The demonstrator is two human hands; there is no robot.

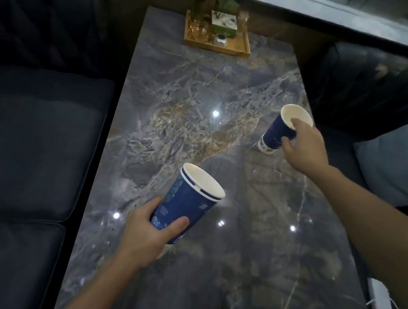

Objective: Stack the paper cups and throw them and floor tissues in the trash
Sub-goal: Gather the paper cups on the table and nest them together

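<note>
Left hand [145, 233] is clenched around the lower body of a blue paper cup stack [186, 202]. Two white rims show at its mouth, so it reads as at least two cups nested. The stack is tilted, mouth pointing up and toward the far right corner of the table [237, 268], and sits over the near-centre of the marble top.

Right hand [302, 148] grips a single blue paper cup [277, 133] near the table's right edge. One finger hooks over the rim into the mouth, the thumb presses the outer wall. The cup leans, base at or just above the table; I cannot tell whether it touches.

Key relation: the single cup lies up and to the right of the stack's open mouth, well apart. Its long axis runs roughly parallel to the stack's. Judgement: base-first insertion into the stack is next, and the right hand is the carrier.

No tissues or trash bin are in view.
</note>
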